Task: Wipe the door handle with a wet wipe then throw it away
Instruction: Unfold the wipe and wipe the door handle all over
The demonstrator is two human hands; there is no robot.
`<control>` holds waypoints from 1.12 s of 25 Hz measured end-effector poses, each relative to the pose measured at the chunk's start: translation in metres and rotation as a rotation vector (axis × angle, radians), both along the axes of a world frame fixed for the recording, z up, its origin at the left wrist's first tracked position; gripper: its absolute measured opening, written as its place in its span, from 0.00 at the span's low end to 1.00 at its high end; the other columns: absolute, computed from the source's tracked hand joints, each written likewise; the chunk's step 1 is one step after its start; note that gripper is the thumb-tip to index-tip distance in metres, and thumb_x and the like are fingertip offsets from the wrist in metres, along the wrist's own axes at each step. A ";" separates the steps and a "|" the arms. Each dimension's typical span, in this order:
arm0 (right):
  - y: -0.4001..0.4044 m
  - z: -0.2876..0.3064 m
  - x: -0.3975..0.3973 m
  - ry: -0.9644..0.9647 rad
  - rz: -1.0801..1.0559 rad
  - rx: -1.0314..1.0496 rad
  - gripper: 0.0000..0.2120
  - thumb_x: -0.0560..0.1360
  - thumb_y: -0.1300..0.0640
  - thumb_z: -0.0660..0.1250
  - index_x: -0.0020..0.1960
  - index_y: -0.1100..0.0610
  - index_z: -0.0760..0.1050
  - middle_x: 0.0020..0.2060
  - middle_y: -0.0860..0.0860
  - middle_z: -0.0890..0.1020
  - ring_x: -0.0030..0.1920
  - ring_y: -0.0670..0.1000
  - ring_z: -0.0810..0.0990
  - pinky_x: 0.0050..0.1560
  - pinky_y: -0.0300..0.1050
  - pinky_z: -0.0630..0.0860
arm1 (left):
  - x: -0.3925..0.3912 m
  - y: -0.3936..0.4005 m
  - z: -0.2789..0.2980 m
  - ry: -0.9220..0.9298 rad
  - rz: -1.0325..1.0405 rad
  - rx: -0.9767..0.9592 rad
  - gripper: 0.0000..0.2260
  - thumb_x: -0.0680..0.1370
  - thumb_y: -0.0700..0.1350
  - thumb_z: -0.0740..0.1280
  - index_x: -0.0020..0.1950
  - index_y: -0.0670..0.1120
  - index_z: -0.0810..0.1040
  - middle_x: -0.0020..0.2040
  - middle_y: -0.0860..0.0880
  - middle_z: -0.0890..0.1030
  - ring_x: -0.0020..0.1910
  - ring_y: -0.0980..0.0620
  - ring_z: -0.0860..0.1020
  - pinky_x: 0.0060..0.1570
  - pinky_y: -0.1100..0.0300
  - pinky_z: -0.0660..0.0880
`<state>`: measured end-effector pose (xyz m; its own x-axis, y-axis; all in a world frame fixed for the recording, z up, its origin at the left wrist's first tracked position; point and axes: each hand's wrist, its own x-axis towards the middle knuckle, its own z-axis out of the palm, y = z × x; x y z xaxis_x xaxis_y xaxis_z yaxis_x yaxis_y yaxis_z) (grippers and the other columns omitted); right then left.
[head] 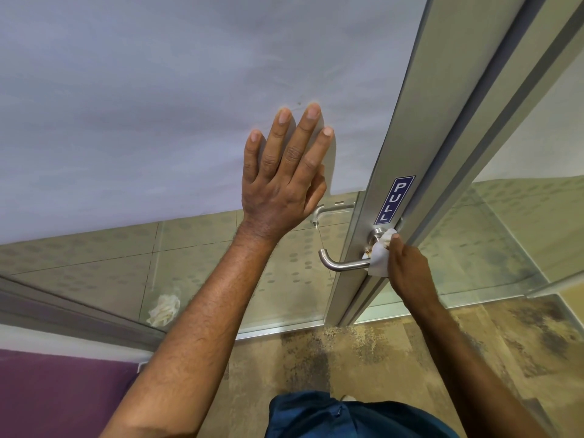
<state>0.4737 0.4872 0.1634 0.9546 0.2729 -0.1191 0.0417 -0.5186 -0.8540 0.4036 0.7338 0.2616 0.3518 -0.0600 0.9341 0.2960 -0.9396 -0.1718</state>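
Observation:
A steel lever door handle point(341, 263) juts left from the aluminium stile of a glass door point(373, 191), just below a blue PULL sticker point(395, 200). My right hand point(407, 267) presses a white wet wipe point(379, 259) against the base of the handle, fingers closed on the wipe. My left hand point(284, 172) lies flat with fingers spread on the frosted glass panel, left of the stile. The handle's round base is partly hidden by the wipe.
A second handle point(328, 210) shows through the glass on the far side. A crumpled white tissue point(164, 309) lies on the floor behind the glass at lower left. A purple surface point(57, 393) fills the bottom left; mottled beige floor lies below.

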 end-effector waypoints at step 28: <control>0.028 -0.017 0.010 0.244 0.011 0.160 0.11 0.86 0.56 0.55 0.58 0.61 0.73 0.48 0.57 0.77 0.45 0.56 0.76 0.37 0.42 0.72 | 0.003 0.002 -0.003 0.008 -0.015 0.010 0.28 0.83 0.47 0.66 0.83 0.49 0.64 0.84 0.47 0.60 0.88 0.46 0.47 0.86 0.45 0.41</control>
<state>0.4839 0.5156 0.1462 0.8998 0.3174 -0.2993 -0.1699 -0.3770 -0.9105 0.4065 0.7355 0.2589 0.3579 -0.0751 0.9307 0.2802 -0.9422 -0.1838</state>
